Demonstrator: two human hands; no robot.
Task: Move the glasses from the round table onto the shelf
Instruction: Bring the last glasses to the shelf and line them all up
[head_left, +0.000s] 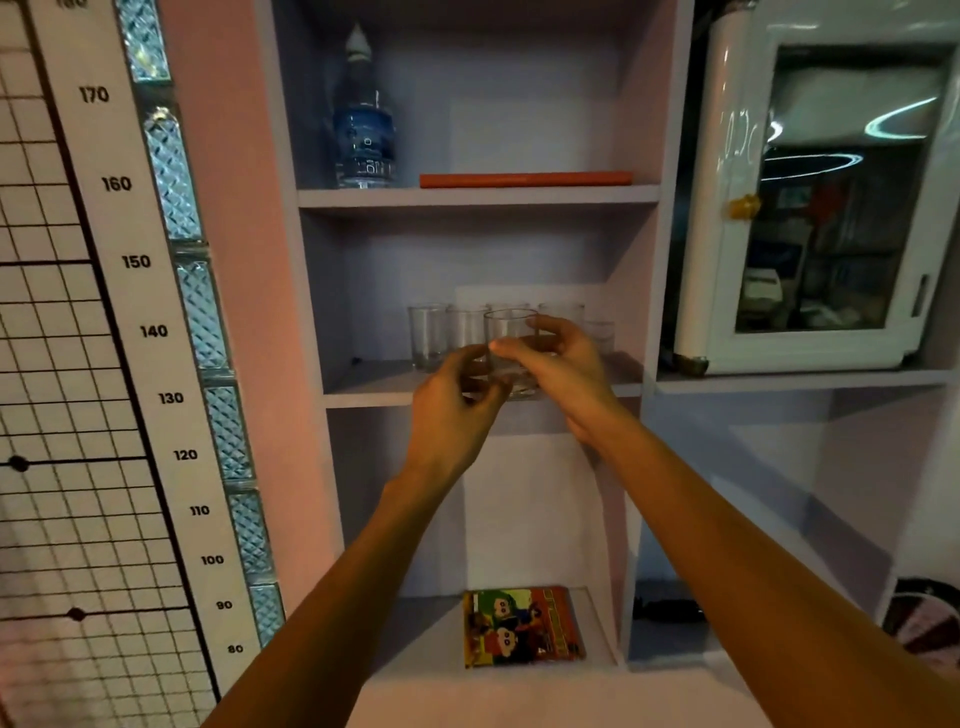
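Observation:
A clear drinking glass (510, 332) is held upright at the front edge of the middle shelf (363, 387). My right hand (563, 366) wraps its right side, thumb across the front. My left hand (457, 397) pinches its lower left part with the fingertips. Behind it, several more clear glasses (428, 335) stand in a row on the same shelf, partly hidden by my hands. The round table is out of view.
A water bottle (363, 119) and an orange flat bar (524, 179) rest on the upper shelf. A colourful comic book (522, 626) lies on the lower shelf. A small white fridge (810, 208) stands to the right, a height chart (135, 260) on the left wall.

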